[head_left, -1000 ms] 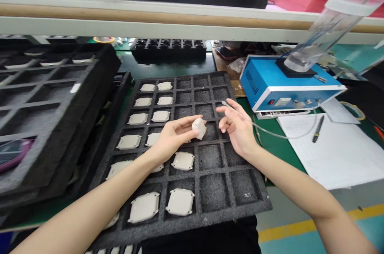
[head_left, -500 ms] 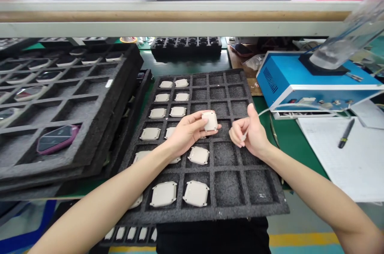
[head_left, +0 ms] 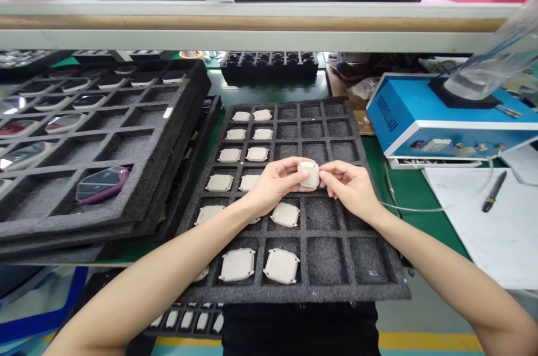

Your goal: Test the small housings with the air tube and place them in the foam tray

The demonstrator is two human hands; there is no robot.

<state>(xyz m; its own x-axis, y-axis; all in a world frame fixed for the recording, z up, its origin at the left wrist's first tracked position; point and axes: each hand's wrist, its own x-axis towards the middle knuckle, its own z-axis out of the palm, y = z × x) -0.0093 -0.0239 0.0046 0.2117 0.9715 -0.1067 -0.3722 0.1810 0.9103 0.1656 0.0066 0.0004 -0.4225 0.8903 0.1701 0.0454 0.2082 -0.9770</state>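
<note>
My left hand (head_left: 275, 185) holds a cream square smartwatch case (head_left: 309, 175) by its sides, above a black foam tray (head_left: 313, 292). At the case's right edge, the thumb and index fingertip of my right hand (head_left: 347, 185) are pinched close together. A thin clear tube (head_left: 414, 208) runs out from behind my right wrist; its tip is hidden by the hand. Beneath, similar cases fill left-hand pockets of the tray, such as one case (head_left: 281, 266) near the front edge. My left forearm covers some of them.
Stacked foam trays (head_left: 138, 213) stand at left, holding watches and a purple-edged device (head_left: 103, 184). A blue control box (head_left: 445, 115) carrying a clear cylinder sits at right, beside paper sheets (head_left: 466, 216) and a marker (head_left: 495, 192). A white rail (head_left: 252, 40) crosses above the bench.
My right hand has moved in to the case's edge, turning so the tube's tip no longer shows. My left hand still holds the case. The view has shifted slightly.
</note>
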